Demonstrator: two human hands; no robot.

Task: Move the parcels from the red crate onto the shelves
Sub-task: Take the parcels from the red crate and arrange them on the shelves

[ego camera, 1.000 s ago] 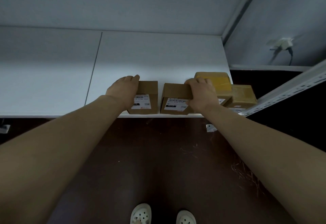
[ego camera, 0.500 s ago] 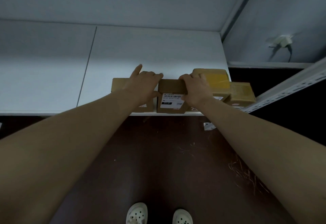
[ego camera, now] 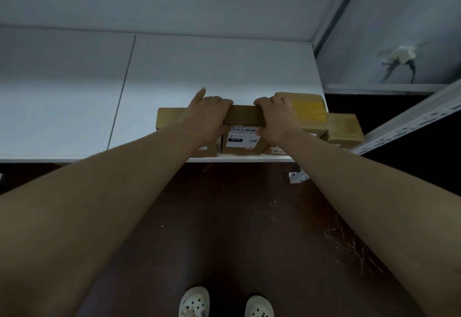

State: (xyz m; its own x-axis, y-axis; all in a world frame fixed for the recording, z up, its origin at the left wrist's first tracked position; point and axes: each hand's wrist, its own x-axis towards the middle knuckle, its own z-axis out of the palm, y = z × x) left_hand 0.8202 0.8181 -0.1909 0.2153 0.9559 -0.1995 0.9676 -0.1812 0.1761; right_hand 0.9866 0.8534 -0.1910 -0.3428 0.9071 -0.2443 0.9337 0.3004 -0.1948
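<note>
Cardboard box with a white label sits at the front edge of the white shelf, held between both hands. Left hand grips the box's left end, fingers curled over its top rear edge, index finger sticking out straight toward the back of the shelf, thumb hidden behind the hand. Right hand grips the box's right end, fingers curled over the top rear corner, thumb pressed on the label face just right of the barcode. Box top shows bare between the two sets of knuckles. Label face points toward the camera; barcode and a black block reading 010 are visible on it.

Left of the box, touching or nearly touching it, stands a second box, mostly behind the left wrist; can't tell whether the left hand also rests on it. Right of the box lies a taped parcel with a yellow patch, partly behind the right hand, and further right of the box a smaller parcel at the shelf's right end. Metal upright runs diagonally right of the box. Below the box: dark floor with straw bits and two white clogs.
</note>
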